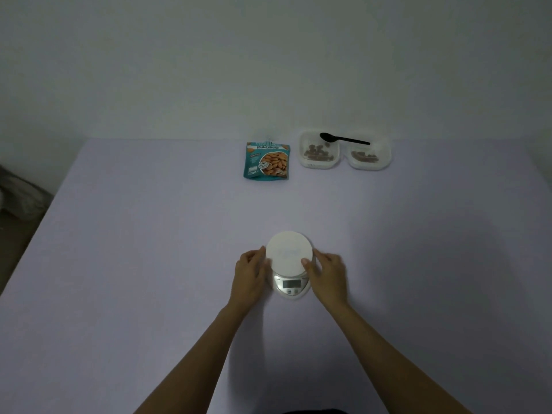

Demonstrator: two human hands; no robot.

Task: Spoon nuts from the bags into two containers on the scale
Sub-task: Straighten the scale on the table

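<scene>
A white kitchen scale [289,265] with a round platform and a small display sits in the middle of the table. My left hand [250,268] holds its left side and my right hand [325,271] holds its right side, thumb on the platform's rim. Nothing stands on the platform. At the back, a teal bag of roasted almonds [266,160] stands upright. To its right are two clear containers, the left one [319,149] and the right one [368,153], each with some nuts inside. A black spoon [343,139] lies across their tops.
The table [134,234] is covered in pale lilac cloth and meets a plain wall at the back. A dark object [18,192] lies beyond the table's left edge.
</scene>
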